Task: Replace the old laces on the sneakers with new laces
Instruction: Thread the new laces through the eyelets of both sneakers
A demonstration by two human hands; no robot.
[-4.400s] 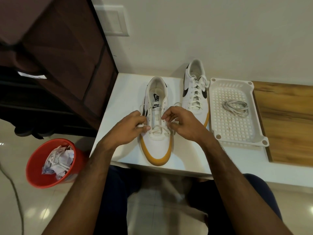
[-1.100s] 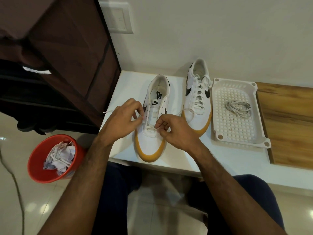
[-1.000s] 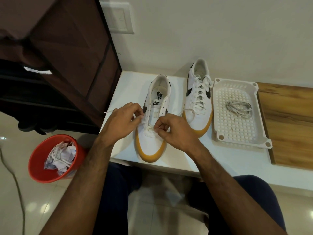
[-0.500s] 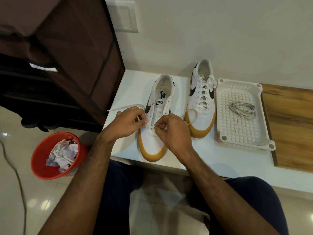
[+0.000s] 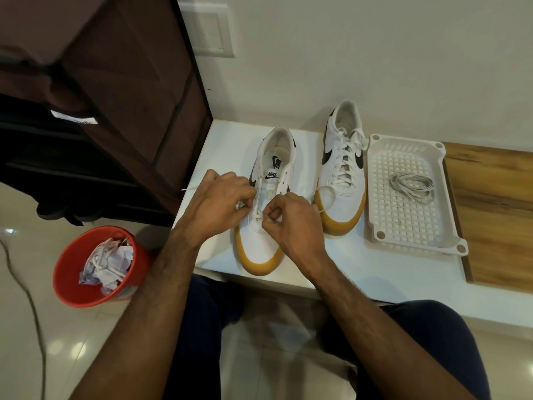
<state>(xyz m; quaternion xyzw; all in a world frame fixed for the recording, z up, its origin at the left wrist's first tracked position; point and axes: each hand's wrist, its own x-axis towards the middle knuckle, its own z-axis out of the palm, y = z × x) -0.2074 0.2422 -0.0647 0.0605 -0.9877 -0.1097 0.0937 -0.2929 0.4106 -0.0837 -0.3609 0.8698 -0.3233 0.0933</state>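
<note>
Surface: white tabletop [image 5: 222, 145] by the wall.
Sneaker [image 5: 266, 203]: sat before me, half-laced.
Hands: my left hand [image 5: 219, 203] and right hand [image 5: 291, 220] each pinched the lace [image 5: 258, 216].
Handling: I judged it limp, light; best held near its tips.

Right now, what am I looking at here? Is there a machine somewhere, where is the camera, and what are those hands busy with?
There is no machine here: a person works with two bare hands. The camera sits on their head and looks down, so the arms reach in from below.

On the white table stand two white sneakers. The near sneaker is only laced at its lowest holes. The left hand and the right hand each pinch part of its white lace in their fingers. The far sneaker is fully laced.

Beside it, a white plastic tray holds another coiled lace. A red bin with crumpled paper stands on the floor.
</note>
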